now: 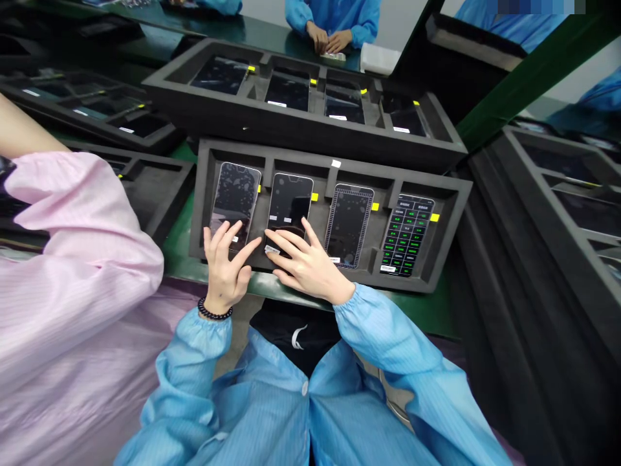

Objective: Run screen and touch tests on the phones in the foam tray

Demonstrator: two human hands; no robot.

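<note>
Blue-sleeved, the left hand (224,265) spreads over the first phone (236,194), at the left edge of the tray (198,207); the right hand (310,264), also spread, over the second phone (291,200). The rightmost phone (406,236) shows green text and a white label (387,268), unreadably small.

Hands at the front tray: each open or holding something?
Left hand: open, empty, over the leftmost phone.
Right hand: open, empty, over the second phone.

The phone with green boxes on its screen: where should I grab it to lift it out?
Probably pinch the long side edges of the black rectangular green-grid phone near its middle, coming from above: it lies screen up inside a walled recess of the black rectangular tray.
</note>
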